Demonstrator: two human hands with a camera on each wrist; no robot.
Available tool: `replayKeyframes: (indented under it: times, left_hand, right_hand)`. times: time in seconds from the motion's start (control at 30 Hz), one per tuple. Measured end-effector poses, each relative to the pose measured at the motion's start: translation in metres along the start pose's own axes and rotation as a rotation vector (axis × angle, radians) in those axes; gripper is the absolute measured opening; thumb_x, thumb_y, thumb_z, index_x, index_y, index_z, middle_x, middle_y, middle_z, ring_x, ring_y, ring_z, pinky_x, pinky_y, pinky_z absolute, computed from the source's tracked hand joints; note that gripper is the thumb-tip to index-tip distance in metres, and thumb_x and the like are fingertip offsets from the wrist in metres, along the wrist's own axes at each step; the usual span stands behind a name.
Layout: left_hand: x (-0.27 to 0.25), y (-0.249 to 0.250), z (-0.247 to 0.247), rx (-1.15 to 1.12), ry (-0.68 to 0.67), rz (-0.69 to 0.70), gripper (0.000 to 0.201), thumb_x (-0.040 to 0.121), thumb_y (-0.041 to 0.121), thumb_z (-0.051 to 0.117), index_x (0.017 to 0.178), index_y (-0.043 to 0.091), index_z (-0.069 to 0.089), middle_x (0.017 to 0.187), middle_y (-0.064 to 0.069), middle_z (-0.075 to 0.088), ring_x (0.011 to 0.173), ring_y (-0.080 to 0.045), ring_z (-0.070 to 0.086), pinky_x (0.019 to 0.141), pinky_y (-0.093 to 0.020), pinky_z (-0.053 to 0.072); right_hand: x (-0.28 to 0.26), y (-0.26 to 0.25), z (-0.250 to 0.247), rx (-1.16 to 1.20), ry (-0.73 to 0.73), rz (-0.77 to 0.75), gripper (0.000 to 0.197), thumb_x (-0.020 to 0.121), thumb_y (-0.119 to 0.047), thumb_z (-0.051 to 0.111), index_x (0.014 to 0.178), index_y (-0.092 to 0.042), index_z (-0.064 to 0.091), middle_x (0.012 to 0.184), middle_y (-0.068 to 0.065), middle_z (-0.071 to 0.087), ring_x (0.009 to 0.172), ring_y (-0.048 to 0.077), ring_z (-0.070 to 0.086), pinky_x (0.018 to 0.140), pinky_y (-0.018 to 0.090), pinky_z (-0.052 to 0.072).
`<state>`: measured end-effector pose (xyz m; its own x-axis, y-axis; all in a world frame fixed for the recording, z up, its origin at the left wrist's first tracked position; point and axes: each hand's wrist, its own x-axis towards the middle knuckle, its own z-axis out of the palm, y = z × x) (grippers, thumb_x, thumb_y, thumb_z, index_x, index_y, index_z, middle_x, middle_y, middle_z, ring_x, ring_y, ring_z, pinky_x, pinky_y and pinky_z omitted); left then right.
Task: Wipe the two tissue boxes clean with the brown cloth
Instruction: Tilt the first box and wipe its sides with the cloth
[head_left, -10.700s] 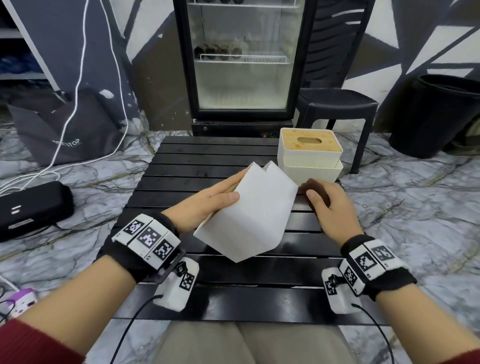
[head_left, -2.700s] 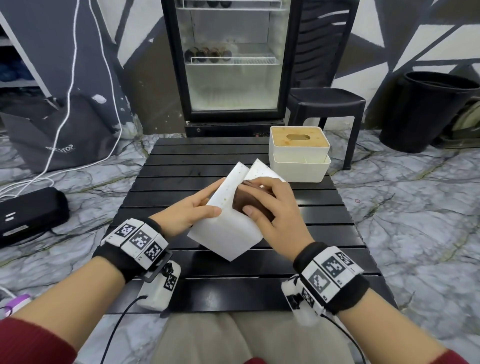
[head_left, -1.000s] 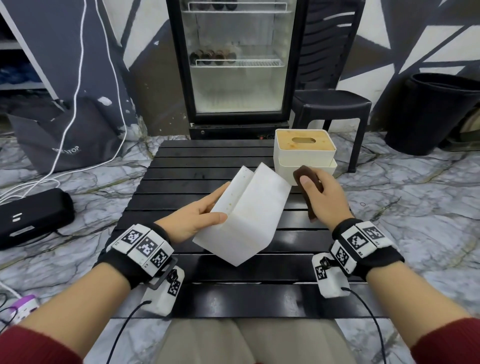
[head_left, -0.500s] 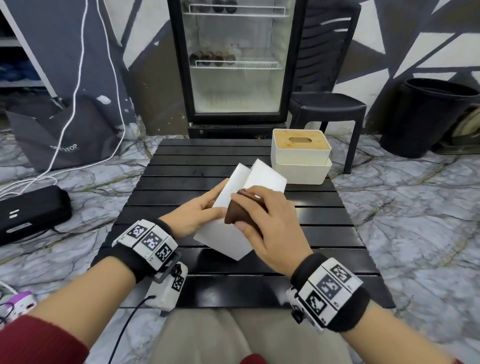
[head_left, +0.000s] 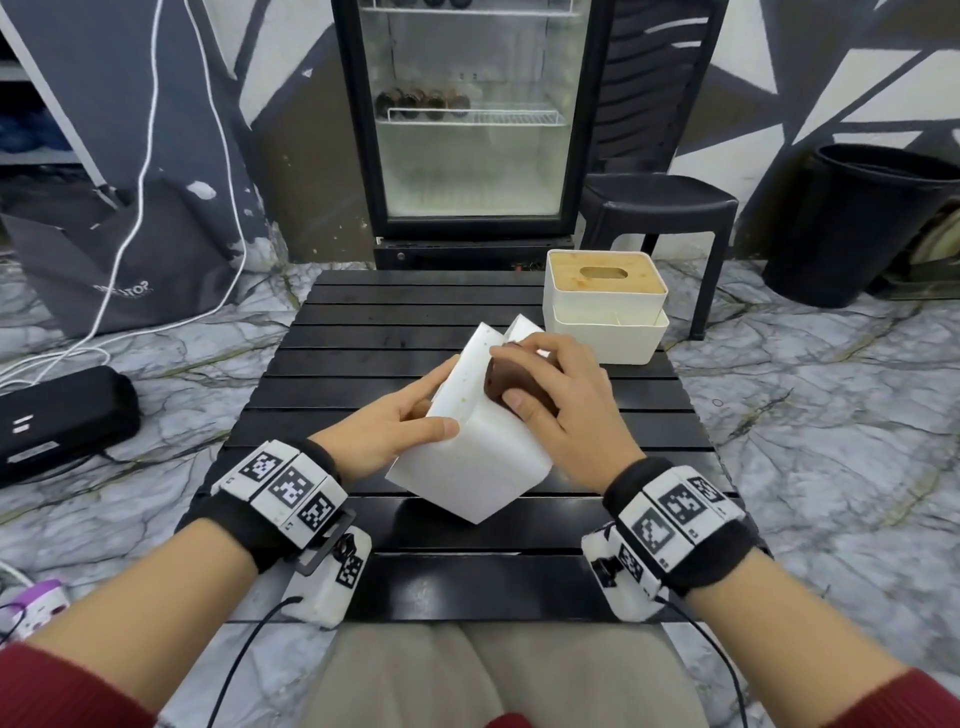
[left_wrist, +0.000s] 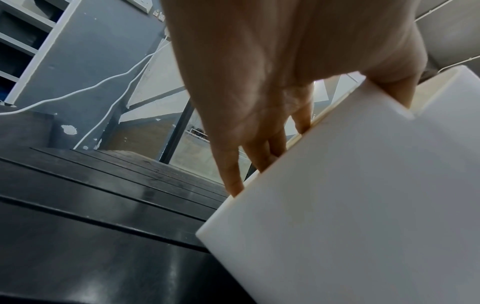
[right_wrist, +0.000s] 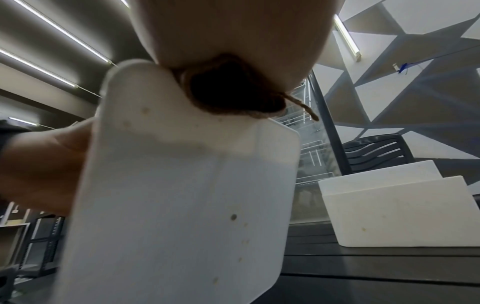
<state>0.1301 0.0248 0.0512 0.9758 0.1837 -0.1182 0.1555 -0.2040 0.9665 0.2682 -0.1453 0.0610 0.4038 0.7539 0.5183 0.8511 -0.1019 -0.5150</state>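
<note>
- At the centre of the head view, the left hand (head_left: 387, 434) holds a white tissue box (head_left: 478, 457) tilted above the black slatted surface (head_left: 363, 332), thumb on the near face and fingers (left_wrist: 262, 152) hooked over the far edge.
- The box's lowest corner points at the surface; whether it touches cannot be told.
- The right hand (head_left: 558, 400) curls its grip around the bunched brown cloth (head_left: 501, 387) and presses it against the box's upper right side.
- In the right wrist view the cloth (right_wrist: 228, 90) sits at the box's top edge, and small brownish specks dot the white face (right_wrist: 182, 205) below it.
- A second tissue box (head_left: 605, 304), white with a wooden slotted lid, stands upright at the surface's far right corner, well apart from both hands.
</note>
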Motion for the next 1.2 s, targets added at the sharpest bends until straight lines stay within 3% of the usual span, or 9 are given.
replayKeyframes:
  times: [0.2, 0.43, 0.63, 0.7, 0.8, 0.87, 0.97, 1.07, 1.2]
  left_hand:
    - [0.000, 0.001, -0.002, 0.024, -0.016, 0.000, 0.065, 0.075, 0.043, 0.062, 0.125, 0.071, 0.031, 0.126, 0.012, 0.062, 0.116, -0.011, 0.058, 0.094, -0.026, 0.043]
    - [0.000, 0.000, -0.006, 0.018, -0.018, -0.001, 0.065, 0.075, 0.041, 0.063, 0.124, 0.071, 0.032, 0.126, 0.010, 0.062, 0.116, -0.013, 0.058, 0.094, -0.020, 0.047]
    - [0.000, -0.004, -0.008, -0.007, -0.014, -0.010, 0.069, 0.076, 0.039, 0.063, 0.130, 0.066, 0.030, 0.129, 0.009, 0.060, 0.119, -0.013, 0.056, 0.090, -0.017, 0.046]
    - [-0.001, -0.006, -0.010, -0.018, -0.019, -0.025, 0.072, 0.077, 0.038, 0.063, 0.136, 0.059, 0.026, 0.132, 0.016, 0.057, 0.122, -0.009, 0.053, 0.094, -0.017, 0.043]
    - [-0.006, -0.006, -0.016, 0.052, -0.040, -0.042, 0.070, 0.086, 0.031, 0.059, 0.139, 0.051, 0.019, 0.133, 0.037, 0.045, 0.126, 0.009, 0.042, 0.093, -0.006, 0.037]
    - [-0.010, -0.008, -0.021, 0.098, 0.025, -0.042, 0.065, 0.095, 0.018, 0.053, 0.141, 0.046, 0.018, 0.132, 0.038, 0.045, 0.126, 0.010, 0.040, 0.092, -0.005, 0.036]
    - [-0.020, -0.002, -0.019, 0.009, 0.333, 0.007, 0.054, 0.096, 0.011, 0.047, 0.140, 0.038, 0.030, 0.130, 0.014, 0.053, 0.125, -0.005, 0.048, 0.100, -0.024, 0.039]
    - [-0.033, 0.011, -0.001, 0.174, 0.541, 0.103, 0.051, 0.092, 0.035, 0.055, 0.139, 0.038, 0.035, 0.135, 0.013, 0.048, 0.123, 0.001, 0.044, 0.103, -0.025, 0.032]
    - [-0.037, 0.023, 0.034, 0.760, 0.639, 0.081, 0.092, 0.073, 0.071, 0.046, 0.147, 0.021, 0.026, 0.146, 0.008, 0.034, 0.132, -0.008, 0.026, 0.110, -0.026, 0.020]
  right_hand:
    - [0.019, 0.019, 0.001, 0.029, 0.018, 0.069, 0.041, 0.085, -0.035, 0.044, 0.125, -0.031, 0.052, 0.121, -0.005, 0.043, 0.109, 0.010, 0.034, 0.097, 0.034, 0.028]
    - [0.041, 0.037, 0.000, 0.012, 0.014, 0.134, 0.036, 0.090, -0.028, 0.047, 0.126, -0.028, 0.050, 0.122, 0.001, 0.044, 0.112, 0.019, 0.036, 0.099, 0.044, 0.032]
    - [0.054, 0.041, -0.003, 0.108, -0.074, 0.231, 0.036, 0.093, -0.025, 0.046, 0.129, -0.026, 0.047, 0.123, 0.002, 0.050, 0.113, 0.019, 0.045, 0.095, 0.030, 0.035]
    - [0.056, 0.037, -0.004, 0.085, -0.103, 0.249, 0.037, 0.093, -0.029, 0.046, 0.130, -0.028, 0.046, 0.123, 0.002, 0.054, 0.111, 0.019, 0.048, 0.093, 0.029, 0.037]
    - [0.061, 0.029, -0.003, 0.062, -0.110, 0.273, 0.036, 0.092, -0.033, 0.046, 0.129, -0.029, 0.047, 0.122, 0.003, 0.057, 0.110, 0.021, 0.051, 0.093, 0.031, 0.038]
    - [0.063, 0.023, 0.000, 0.046, -0.109, 0.296, 0.036, 0.092, -0.034, 0.046, 0.128, -0.030, 0.049, 0.121, 0.003, 0.058, 0.109, 0.022, 0.051, 0.094, 0.033, 0.040]
    - [0.065, 0.014, 0.008, -0.004, -0.102, 0.334, 0.036, 0.091, -0.038, 0.044, 0.126, -0.030, 0.049, 0.118, 0.006, 0.059, 0.106, 0.025, 0.053, 0.093, 0.036, 0.042]
    - [0.067, 0.004, 0.015, -0.093, -0.099, 0.371, 0.037, 0.092, -0.041, 0.041, 0.127, -0.029, 0.049, 0.113, 0.010, 0.058, 0.101, 0.029, 0.055, 0.088, 0.035, 0.043]
    - [0.063, -0.011, 0.021, -0.169, -0.098, 0.447, 0.038, 0.092, -0.042, 0.038, 0.126, -0.026, 0.047, 0.113, 0.012, 0.055, 0.103, 0.035, 0.054, 0.088, 0.042, 0.046]
